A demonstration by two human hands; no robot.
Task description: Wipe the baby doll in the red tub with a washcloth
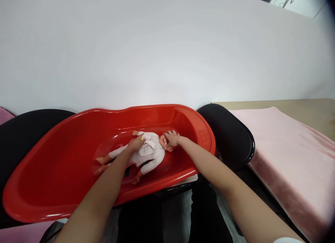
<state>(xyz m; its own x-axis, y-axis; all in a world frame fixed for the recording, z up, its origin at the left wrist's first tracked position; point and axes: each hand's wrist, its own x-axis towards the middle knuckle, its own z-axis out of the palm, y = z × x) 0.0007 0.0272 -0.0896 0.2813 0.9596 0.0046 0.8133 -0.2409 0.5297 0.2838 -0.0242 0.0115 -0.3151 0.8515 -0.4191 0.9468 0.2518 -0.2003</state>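
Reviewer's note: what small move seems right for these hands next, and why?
Probably a short, gentle stroke of the white cloth along the front of the doll. The left hand is at the cloth, which lies bunched on the doll's torso, while the right hand covers part of its head, apparently steadying it.

Doll: baby-like, with a white soft-fabric body and a bare pinkish head, hands and feet.
Doll's pose: on its back, face up, arms out to either side; the upper face and parts of the legs are hidden.
Doll's place: on the floor of the red tub, head toward the right end, feet toward the left.
Cloth: small, white, crumpled, over the doll's torso, one edge in the left hand.
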